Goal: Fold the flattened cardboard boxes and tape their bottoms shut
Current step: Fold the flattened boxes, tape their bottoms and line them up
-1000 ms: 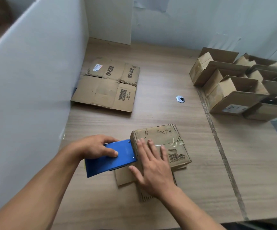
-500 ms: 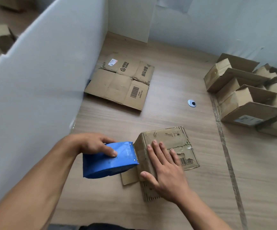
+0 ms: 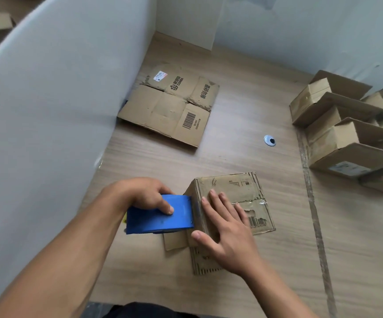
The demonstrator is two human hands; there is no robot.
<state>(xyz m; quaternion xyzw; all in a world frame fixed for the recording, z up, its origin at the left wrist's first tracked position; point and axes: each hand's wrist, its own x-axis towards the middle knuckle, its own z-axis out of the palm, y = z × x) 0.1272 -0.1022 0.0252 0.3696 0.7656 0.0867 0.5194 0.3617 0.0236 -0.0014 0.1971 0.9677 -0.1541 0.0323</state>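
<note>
A small cardboard box (image 3: pixel 238 191) stands upside down on the wooden table, its bottom flaps facing up with old tape and a barcode on them. My right hand (image 3: pixel 225 228) lies flat on those flaps with fingers spread, pressing them down. My left hand (image 3: pixel 144 196) grips a blue tape dispenser (image 3: pixel 160 216), whose front edge touches the box's left side. A loose flap pokes out under the dispenser.
A flattened cardboard box (image 3: pixel 170 106) lies at the back left of the table. Several folded open boxes (image 3: pixel 351 143) are stacked at the right. A grey partition wall (image 3: pixel 43 99) runs along the left. A small round grommet (image 3: pixel 269 140) sits mid-table.
The dispenser has stayed against the box's left side. My right hand has slid slightly along the flaps, and the view has shifted a little left and closer.
</note>
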